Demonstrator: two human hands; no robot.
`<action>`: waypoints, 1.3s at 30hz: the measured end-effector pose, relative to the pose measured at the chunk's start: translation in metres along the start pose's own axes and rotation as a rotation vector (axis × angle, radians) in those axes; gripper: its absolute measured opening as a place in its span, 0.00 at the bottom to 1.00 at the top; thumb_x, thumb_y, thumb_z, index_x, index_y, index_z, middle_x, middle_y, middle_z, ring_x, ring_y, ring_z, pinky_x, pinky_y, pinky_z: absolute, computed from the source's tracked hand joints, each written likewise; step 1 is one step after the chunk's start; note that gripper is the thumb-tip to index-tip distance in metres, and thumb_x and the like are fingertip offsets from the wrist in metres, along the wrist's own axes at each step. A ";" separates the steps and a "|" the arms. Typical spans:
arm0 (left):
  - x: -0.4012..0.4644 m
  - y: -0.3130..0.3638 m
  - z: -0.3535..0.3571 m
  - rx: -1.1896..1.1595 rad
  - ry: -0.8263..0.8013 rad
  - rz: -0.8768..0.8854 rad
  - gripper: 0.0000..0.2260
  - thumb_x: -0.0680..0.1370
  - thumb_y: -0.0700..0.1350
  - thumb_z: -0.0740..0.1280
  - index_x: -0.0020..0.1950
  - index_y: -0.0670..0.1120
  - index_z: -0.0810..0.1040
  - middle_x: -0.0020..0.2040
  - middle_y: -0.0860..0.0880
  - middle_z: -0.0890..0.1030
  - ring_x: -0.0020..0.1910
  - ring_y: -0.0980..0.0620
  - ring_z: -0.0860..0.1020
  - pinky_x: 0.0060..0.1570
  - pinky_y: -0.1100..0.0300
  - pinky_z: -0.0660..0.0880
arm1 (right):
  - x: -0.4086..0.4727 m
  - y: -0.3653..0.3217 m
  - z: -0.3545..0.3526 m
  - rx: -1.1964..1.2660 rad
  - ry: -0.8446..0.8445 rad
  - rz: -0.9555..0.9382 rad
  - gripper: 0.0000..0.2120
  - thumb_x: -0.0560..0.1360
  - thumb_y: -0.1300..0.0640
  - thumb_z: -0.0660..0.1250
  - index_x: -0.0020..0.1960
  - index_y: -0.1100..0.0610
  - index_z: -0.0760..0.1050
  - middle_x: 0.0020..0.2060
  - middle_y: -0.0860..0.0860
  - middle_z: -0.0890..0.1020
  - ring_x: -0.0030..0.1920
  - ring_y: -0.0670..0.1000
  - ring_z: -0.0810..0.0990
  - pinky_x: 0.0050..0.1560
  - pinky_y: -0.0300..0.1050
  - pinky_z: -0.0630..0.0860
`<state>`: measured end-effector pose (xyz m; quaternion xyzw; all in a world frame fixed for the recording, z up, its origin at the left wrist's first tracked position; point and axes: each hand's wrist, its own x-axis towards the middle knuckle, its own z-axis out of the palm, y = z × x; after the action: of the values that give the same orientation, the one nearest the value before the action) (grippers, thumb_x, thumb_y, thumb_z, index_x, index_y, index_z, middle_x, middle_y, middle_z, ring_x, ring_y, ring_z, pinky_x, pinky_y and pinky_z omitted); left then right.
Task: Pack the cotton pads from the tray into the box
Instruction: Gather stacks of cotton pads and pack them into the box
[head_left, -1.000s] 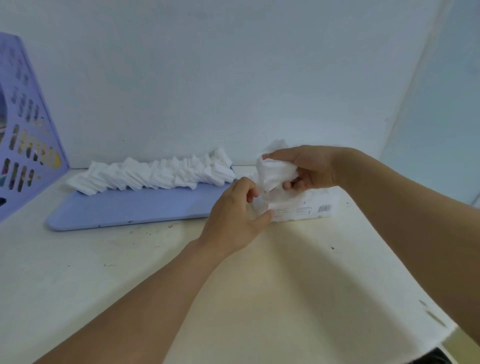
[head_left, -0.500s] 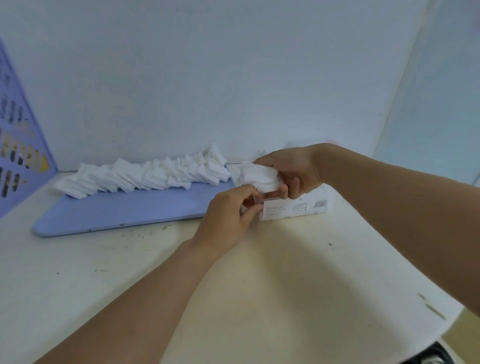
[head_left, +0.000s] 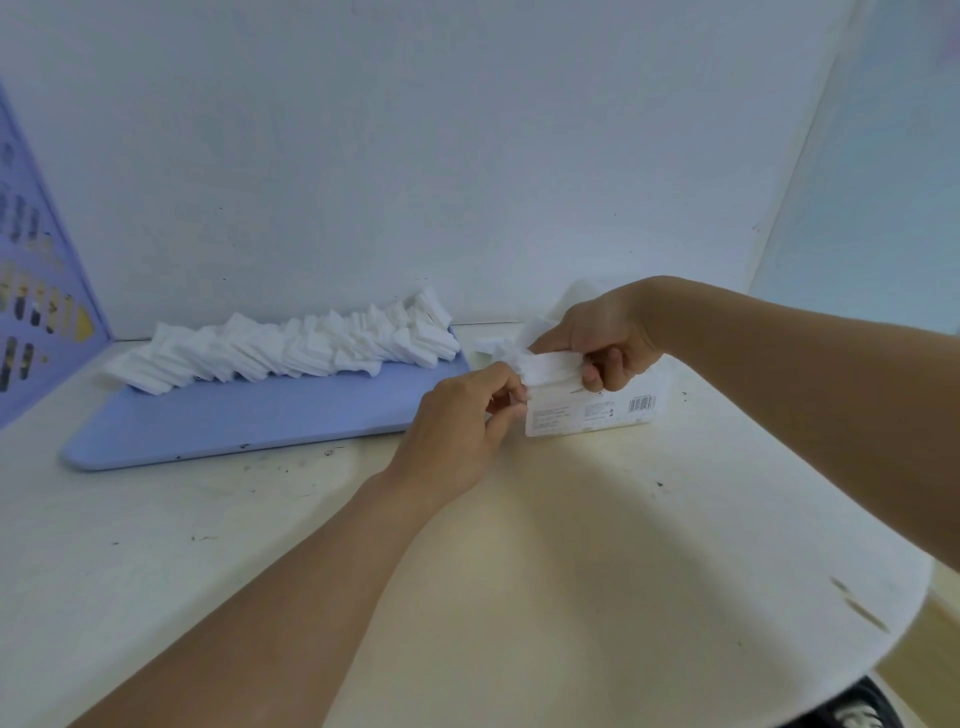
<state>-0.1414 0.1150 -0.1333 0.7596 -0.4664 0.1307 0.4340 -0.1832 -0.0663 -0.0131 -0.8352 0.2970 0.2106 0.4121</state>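
Now both hands push pads into the box.
The right hand (head_left: 597, 338) grips a bunch of cotton pads (head_left: 545, 364) over the box (head_left: 592, 410); the left hand (head_left: 467, 410) pinches their near end, likely to guide them.

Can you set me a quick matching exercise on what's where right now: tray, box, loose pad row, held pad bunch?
Things:
1. tray
2. box
3. row of cotton pads
4. bunch of pads

Places:
A. gripped by the right hand, over the box
B. lying along the tray's far edge
C. flat on the table, left of the box
D. on the table, under both hands

Pairs: 1-C, 2-D, 3-B, 4-A
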 end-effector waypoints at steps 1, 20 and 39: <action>0.000 0.001 0.000 0.003 0.000 0.001 0.04 0.78 0.43 0.71 0.49 0.50 0.79 0.46 0.59 0.83 0.45 0.61 0.81 0.47 0.57 0.80 | 0.002 0.000 0.001 -0.022 0.027 -0.002 0.13 0.82 0.49 0.64 0.48 0.59 0.74 0.30 0.51 0.74 0.23 0.46 0.68 0.19 0.33 0.55; -0.002 0.009 0.003 0.055 -0.024 0.021 0.03 0.79 0.43 0.70 0.50 0.51 0.78 0.47 0.56 0.83 0.44 0.58 0.81 0.45 0.55 0.80 | -0.021 -0.013 0.018 -0.365 0.113 -0.098 0.11 0.74 0.52 0.74 0.47 0.60 0.80 0.39 0.54 0.79 0.30 0.50 0.79 0.26 0.37 0.71; -0.002 0.009 -0.002 0.031 0.124 -0.093 0.24 0.73 0.56 0.74 0.65 0.53 0.69 0.52 0.58 0.75 0.49 0.61 0.75 0.48 0.66 0.72 | -0.013 0.015 0.026 -0.387 0.755 -0.516 0.24 0.79 0.40 0.64 0.47 0.60 0.84 0.36 0.51 0.82 0.37 0.50 0.80 0.38 0.42 0.74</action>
<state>-0.1494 0.1161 -0.1293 0.7776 -0.4008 0.1646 0.4557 -0.2055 -0.0484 -0.0286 -0.9606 0.1647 -0.1643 0.1519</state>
